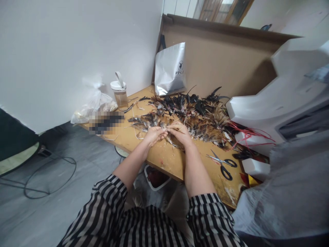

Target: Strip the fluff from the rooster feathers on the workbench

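Note:
A broad heap of black, brown and tan feathers (195, 115) lies spread over the wooden table (167, 159). My left hand (153, 134) and my right hand (180, 133) meet at the heap's near edge, fingertips touching. Both hands are closed in a pinch on a small bunch of feathers (166, 129) held between them. My forearms come up from striped sleeves at the bottom of the view.
Black-handled scissors (223, 163) lie to the right of my right arm. A lidded jar (120, 93) and a plastic bag (94, 104) stand at the table's left, a white PPGI bag (171, 68) at the back. White foam pieces (277, 99), red strings (248, 135), a bin (156, 178) below.

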`<state>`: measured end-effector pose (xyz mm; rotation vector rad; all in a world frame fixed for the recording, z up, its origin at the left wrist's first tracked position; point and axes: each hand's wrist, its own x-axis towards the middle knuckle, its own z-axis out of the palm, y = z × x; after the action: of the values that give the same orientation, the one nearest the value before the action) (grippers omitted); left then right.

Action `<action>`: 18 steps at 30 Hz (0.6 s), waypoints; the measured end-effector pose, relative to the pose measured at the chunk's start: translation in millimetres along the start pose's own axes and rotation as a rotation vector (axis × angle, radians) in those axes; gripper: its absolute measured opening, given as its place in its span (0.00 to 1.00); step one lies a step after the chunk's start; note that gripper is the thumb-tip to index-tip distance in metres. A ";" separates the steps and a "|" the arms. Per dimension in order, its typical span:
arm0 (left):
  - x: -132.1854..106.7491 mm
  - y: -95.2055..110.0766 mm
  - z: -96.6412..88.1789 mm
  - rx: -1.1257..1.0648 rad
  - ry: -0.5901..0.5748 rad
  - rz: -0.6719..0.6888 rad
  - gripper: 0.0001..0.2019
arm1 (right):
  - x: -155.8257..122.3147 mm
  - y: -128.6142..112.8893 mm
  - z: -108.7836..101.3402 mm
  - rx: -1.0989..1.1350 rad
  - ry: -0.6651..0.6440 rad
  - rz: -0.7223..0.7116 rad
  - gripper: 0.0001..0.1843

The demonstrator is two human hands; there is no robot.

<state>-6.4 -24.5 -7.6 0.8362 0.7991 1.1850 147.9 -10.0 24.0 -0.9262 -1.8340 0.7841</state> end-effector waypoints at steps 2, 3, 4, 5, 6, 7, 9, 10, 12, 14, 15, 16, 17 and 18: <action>1.2 0.6 1.5 0.016 0.067 0.066 0.07 | 0.5 0.9 4.7 0.092 0.078 0.098 0.14; 2.1 1.1 1.9 0.010 0.102 0.092 0.07 | 0.8 1.4 7.7 0.146 0.105 0.177 0.15; 3.1 1.6 2.3 0.000 0.135 0.113 0.07 | 1.2 1.8 10.9 0.201 0.120 0.268 0.16; 4.1 2.2 2.5 -0.010 0.164 0.131 0.07 | 1.5 2.1 14.2 0.257 0.125 0.358 0.17; 4.9 2.6 2.8 -0.015 0.188 0.145 0.07 | 1.9 2.3 17.6 0.312 0.129 0.436 0.18; 5.4 3.0 3.2 -0.014 0.205 0.156 0.06 | 2.2 2.4 20.9 0.366 0.142 0.494 0.19; 5.7 3.1 4.1 0.004 0.213 0.169 0.07 | 3.0 2.6 26.7 0.461 0.183 0.541 0.19; 5.4 2.9 4.7 0.015 0.202 0.170 0.07 | 3.4 2.7 28.9 0.497 0.202 0.540 0.18; 4.1 2.0 5.8 0.034 0.160 0.160 0.07 | 3.8 2.6 31.5 0.539 0.232 0.533 0.17; 2.5 1.1 6.7 0.044 0.110 0.131 0.08 | 3.9 1.6 31.4 0.547 0.248 0.529 0.16; 1.6 0.8 7.0 0.044 0.091 0.112 0.08 | 3.9 0.7 30.5 0.539 0.251 0.526 0.16; 0.8 0.5 7.1 0.040 0.077 0.094 0.08 | 3.7 -0.2 29.4 0.523 0.250 0.518 0.16; 0.1 0.4 7.1 0.032 0.067 0.078 0.08 | 3.6 -1.2 28.2 0.502 0.246 0.503 0.16; -0.5 0.4 7.0 0.023 0.059 0.063 0.08 | 3.4 -2.0 27.1 0.480 0.237 0.487 0.16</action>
<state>-0.5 -25.8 -3.9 0.8535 0.8408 1.2627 121.6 -11.7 16.7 -1.0972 -1.1448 1.2840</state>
